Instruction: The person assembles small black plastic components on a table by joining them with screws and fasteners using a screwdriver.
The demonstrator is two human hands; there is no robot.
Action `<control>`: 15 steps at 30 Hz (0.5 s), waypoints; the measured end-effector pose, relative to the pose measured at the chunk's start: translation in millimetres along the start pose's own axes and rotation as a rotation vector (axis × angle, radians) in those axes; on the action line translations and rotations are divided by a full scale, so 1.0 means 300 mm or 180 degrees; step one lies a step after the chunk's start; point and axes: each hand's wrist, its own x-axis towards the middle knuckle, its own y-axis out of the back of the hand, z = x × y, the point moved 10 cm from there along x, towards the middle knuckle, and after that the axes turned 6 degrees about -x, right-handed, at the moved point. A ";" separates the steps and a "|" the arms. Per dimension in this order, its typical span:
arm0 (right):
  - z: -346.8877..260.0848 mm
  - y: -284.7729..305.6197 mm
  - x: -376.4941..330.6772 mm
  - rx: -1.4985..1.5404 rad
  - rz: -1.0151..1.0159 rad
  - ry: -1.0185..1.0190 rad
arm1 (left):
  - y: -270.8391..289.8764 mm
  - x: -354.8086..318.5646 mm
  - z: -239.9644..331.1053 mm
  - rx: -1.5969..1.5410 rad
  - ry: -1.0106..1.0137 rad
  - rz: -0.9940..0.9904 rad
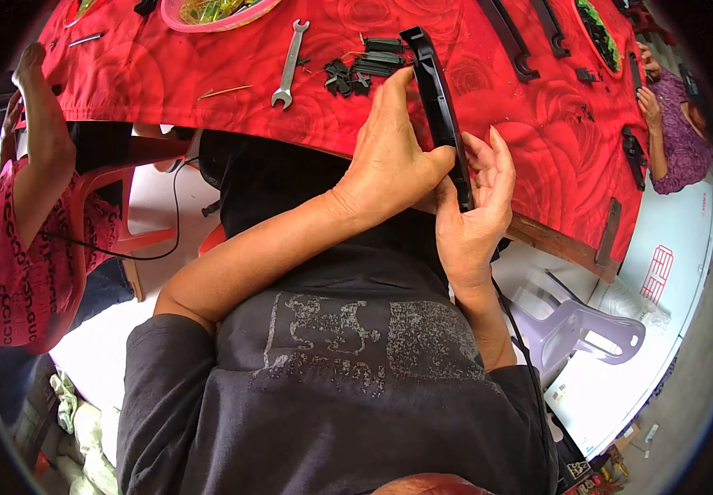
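Observation:
Between my two hands, over the table's near edge, is a long black plastic strip point(433, 91), tilted with its far end to the left. My left hand point(393, 148) is closed on its left side, the thumb pressing near the lower end. My right hand point(478, 190) cups that lower end from the right, its fingers partly behind the strip. Just left of the strip's far end lies a pile of small black plastic pieces point(366, 66) on the red cloth. A metal open-ended wrench point(290, 68) rests left of that pile.
The red rose-patterned tablecloth point(167, 82) covers the table. More black strips point(509, 37) lie at the far right. A pink basin point(220, 23) holds yellow-green pieces. One person point(35, 247) sits at the left, another point(678, 132) at the right. A grey plastic chair point(575, 330) stands below right.

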 end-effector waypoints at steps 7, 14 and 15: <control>-0.014 -0.010 -0.008 -0.0037 0.0008 0.0170 | 0.040 -0.009 0.108 0.0498 -0.0797 0.0333; -0.013 -0.008 -0.021 -0.0326 0.0048 0.0308 | 0.024 -0.005 0.098 0.0778 -0.0784 0.0107; -0.010 -0.005 -0.023 -0.0333 0.0063 0.0305 | 0.028 -0.005 0.097 0.0810 -0.0714 0.0114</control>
